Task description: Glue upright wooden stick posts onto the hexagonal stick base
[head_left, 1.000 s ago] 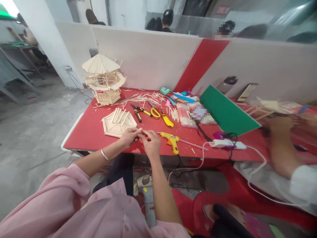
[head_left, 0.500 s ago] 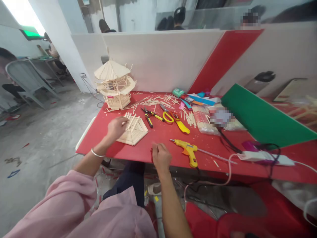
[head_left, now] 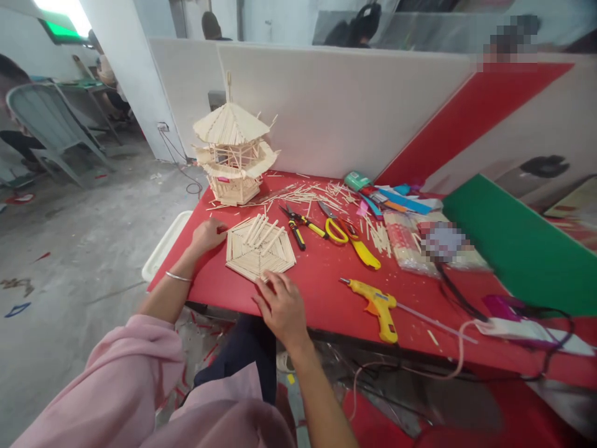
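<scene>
A flat six-sided panel of thin wooden sticks [head_left: 245, 258] lies on the red table, with several loose-looking sticks [head_left: 261, 230] on top of it. At the panel's left corner is my left hand [head_left: 208, 238], its fingers bent and apart, the fingertips close to the edge; whether they touch is unclear. My right hand [head_left: 283, 306] reaches over the table's front edge, fingers spread, fingertips at the panel's near edge. Behind the panel stands a tiered pagoda model of sticks [head_left: 236, 152].
Cutting pliers [head_left: 298, 230], yellow-handled scissors [head_left: 336, 231] and a yellow cutter [head_left: 366, 254] lie right of the panel. A yellow glue gun [head_left: 380, 305] rests nearer me. Scattered sticks [head_left: 321, 198], bagged sticks [head_left: 403, 242], a green board [head_left: 517, 242] and a power strip [head_left: 508, 330] are also there.
My left hand has moved from above the sticks on the panel to its left corner. My right hand has gone left to the panel's near edge and its fingers have spread. The view has shifted.
</scene>
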The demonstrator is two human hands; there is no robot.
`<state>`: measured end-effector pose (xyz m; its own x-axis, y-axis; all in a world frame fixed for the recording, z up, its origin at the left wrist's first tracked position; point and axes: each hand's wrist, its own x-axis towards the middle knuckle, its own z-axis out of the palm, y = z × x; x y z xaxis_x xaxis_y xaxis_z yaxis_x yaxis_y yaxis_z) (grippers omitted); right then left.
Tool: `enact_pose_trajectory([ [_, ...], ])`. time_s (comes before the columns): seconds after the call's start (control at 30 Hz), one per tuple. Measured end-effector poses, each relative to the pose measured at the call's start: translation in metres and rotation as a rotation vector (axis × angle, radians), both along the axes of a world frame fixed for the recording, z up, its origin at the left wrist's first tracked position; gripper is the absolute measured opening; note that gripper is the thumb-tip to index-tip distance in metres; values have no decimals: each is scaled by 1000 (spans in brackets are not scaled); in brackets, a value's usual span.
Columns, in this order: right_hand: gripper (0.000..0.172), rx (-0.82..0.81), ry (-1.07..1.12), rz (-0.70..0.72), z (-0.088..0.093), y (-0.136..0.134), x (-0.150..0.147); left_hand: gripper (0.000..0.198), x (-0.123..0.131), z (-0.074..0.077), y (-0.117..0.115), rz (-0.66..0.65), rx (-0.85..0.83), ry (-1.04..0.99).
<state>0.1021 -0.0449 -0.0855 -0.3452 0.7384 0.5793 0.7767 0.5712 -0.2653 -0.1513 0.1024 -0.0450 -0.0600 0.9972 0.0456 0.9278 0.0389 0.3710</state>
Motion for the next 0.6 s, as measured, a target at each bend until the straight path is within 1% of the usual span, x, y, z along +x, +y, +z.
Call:
enact_pose_trajectory([
  [0.07,27,-8,-3,16,0,-1,-5,22,1,-5,0,-25,36,55],
  [0.13,21,16,40,2,-1,-4,-5,26,2,-6,-3,-37,56,86],
  [0.2,16,34,66,9,-2,-6,-3,29,4,-4,-6,-40,56,73],
  [0.3,15,33,64,36,-2,-7,-2,35,9,3,-4,-39,70,66],
  [0.4,16,35,62,46,0,-7,-3,40,19,11,10,-98,42,156],
  [0.43,16,34,62,47,1,-7,-3,38,23,14,17,-131,7,202],
  [0.5,16,29,68,45,2,-7,-3,28,31,20,31,-169,-64,282],
  [0.6,17,30,73,36,4,-8,-4,24,41,27,46,-158,-135,349],
])
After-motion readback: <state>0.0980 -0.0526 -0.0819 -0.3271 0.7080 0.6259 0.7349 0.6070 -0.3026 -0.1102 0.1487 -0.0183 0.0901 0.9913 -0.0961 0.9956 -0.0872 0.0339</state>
